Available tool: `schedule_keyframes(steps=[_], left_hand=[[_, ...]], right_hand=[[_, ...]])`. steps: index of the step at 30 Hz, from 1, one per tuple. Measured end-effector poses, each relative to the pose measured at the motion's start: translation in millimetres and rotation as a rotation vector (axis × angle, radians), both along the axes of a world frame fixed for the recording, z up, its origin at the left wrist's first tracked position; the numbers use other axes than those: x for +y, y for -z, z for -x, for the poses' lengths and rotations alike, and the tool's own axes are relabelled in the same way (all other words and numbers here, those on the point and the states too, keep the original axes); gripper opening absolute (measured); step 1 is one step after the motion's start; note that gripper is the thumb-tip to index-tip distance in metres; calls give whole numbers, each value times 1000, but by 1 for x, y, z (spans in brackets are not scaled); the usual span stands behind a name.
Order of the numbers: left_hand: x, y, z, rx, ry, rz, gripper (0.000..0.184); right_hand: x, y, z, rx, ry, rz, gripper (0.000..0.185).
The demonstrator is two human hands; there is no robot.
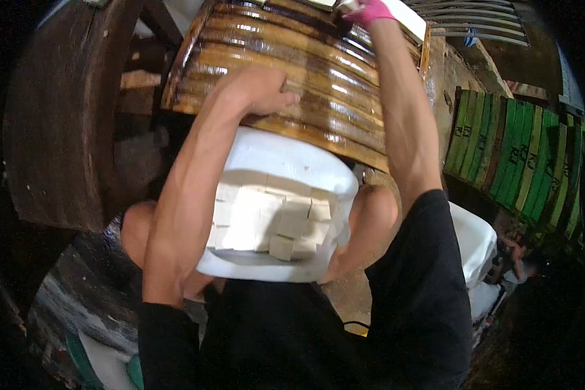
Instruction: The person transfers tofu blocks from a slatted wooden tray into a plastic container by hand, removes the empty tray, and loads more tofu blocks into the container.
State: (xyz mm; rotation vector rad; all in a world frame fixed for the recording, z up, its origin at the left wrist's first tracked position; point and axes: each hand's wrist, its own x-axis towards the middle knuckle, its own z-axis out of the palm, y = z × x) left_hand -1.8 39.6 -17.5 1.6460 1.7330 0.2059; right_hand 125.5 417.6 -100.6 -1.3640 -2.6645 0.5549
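Observation:
My left hand (pixel 264 91) is over the near left part of a wet, slatted wooden rack (pixel 318 78), its fingers partly curled, and whether it holds anything is not clear. My right hand (pixel 365 12) reaches to the far edge of the rack, with something pink about the palm and its fingertips near a dark spot beside white pieces; what it grips cannot be made out. Between my knees stands a white plastic container (pixel 286 156) with a cut-open side, holding several pale square blocks (pixel 292 218).
Green and yellow slatted boards (pixel 517 153) lie at the right. A dark wooden block (pixel 52 117) stands at the left. Another white container (pixel 471 240) is by my right elbow. A person (pixel 517 266) shows at the lower right. Metal bars (pixel 478 19) are at the top right.

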Motion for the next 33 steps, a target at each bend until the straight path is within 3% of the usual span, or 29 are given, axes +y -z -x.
schedule_keyframes(steps=[1,2,3,4,5,6,8,10,11,14,17,21,24,28,30,32,33], left_hand=[[0,0,-1,-2,8,5,55],[2,0,-3,-3,17,7,53],[3,1,-4,0,25,4,52],[6,0,-6,0,6,23,52],[10,-1,-9,1,-7,40,52],[11,-1,-9,4,-17,54,52],[9,-6,-9,-23,11,-28,51],[10,-1,-14,-12,26,-88,51],[10,-3,-15,-13,39,-72,52],[11,-3,-18,-30,68,-34,53],[18,10,-21,-78,83,-13,56],[18,9,-22,-48,112,7,62],[18,13,-25,-98,153,-2,61],[17,8,-27,-131,103,75,27],[10,0,-24,-145,118,99,46],[9,-1,-24,-145,147,124,57],[11,0,-26,-140,167,136,57]], right_hand=[[-6,-17,-21,38,46,144,65],[-60,-55,-54,241,-14,40,69],[-102,-89,-67,822,84,768,51],[-143,-123,-81,1394,398,1425,35],[-187,-152,-100,1306,365,1348,38],[-228,-173,-122,1343,293,1555,38],[-308,-210,-150,1168,459,1429,40],[-371,-228,-174,920,489,1541,44],[-408,-239,-164,834,619,1425,46],[-471,-238,-146,642,815,1454,42],[-496,-207,-128,625,860,1440,39],[-504,-146,-97,778,937,904,29],[-507,-115,-88,732,975,541,32],[-498,-89,-69,591,1071,229,33],[-458,-16,-124,1243,980,321,30],[-453,-8,-131,1544,961,375,27],[-455,-15,-128,1520,1019,387,26]])
